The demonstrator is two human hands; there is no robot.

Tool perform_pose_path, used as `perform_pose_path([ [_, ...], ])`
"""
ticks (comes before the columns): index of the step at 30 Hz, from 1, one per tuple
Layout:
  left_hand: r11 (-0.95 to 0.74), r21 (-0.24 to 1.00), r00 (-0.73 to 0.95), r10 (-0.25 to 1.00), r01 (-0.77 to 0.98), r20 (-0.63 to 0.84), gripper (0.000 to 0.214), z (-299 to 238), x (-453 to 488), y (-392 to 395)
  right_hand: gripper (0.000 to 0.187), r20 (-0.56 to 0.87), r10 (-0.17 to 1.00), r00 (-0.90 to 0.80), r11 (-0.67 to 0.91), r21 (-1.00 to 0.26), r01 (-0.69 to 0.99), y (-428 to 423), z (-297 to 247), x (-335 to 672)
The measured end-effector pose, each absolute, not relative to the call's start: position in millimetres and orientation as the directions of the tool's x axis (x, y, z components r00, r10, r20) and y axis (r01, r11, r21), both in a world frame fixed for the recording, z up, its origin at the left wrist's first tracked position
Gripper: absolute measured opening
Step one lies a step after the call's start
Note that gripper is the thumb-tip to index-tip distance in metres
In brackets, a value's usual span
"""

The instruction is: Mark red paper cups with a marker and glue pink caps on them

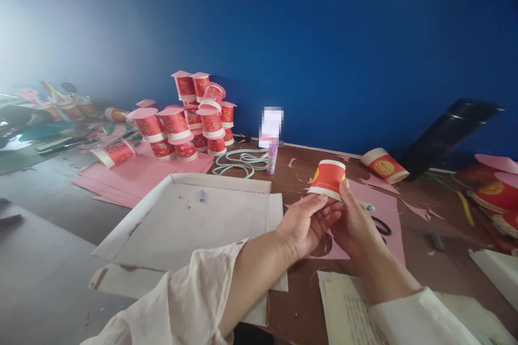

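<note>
Between my two hands is a red paper cup (328, 177) with a white rim and yellow print, held upside down above the table. My left hand (303, 223) grips its lower rim from the left, thumb on the near side. From the right, my right hand (356, 221) holds the same cup with its thumb against the side. Below the hands lies a pink paper sheet (392, 226) with a cut-out hole. Scissors with black handles (382, 225) rest on that sheet, their blades mostly hidden by my right hand.
Red cups with pink paper tops (186, 118) are stacked at the back left, beside pink sheets (117, 178). A white box lid (194, 226) lies left of my hands. A purple glue stick (272, 159), a coiled cable (238, 161) and a tilted black bottle (445, 135) stand near the blue wall.
</note>
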State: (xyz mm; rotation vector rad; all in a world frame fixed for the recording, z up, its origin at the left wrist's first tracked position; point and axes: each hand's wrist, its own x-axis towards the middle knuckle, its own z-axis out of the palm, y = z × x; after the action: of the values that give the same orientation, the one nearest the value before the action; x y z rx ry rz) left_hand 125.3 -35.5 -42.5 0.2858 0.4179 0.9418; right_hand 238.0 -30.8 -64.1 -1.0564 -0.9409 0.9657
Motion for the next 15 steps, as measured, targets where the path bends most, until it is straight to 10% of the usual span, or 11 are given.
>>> perform_pose_path([
  [15,0.544,0.339,0.487,0.839,-0.767,-0.245,0.005,-42.2,123.8,-32.0,0.054,-0.041,0.983,0.177,0.04,-0.902,-0.43,-30.2,-61.8,230.9],
])
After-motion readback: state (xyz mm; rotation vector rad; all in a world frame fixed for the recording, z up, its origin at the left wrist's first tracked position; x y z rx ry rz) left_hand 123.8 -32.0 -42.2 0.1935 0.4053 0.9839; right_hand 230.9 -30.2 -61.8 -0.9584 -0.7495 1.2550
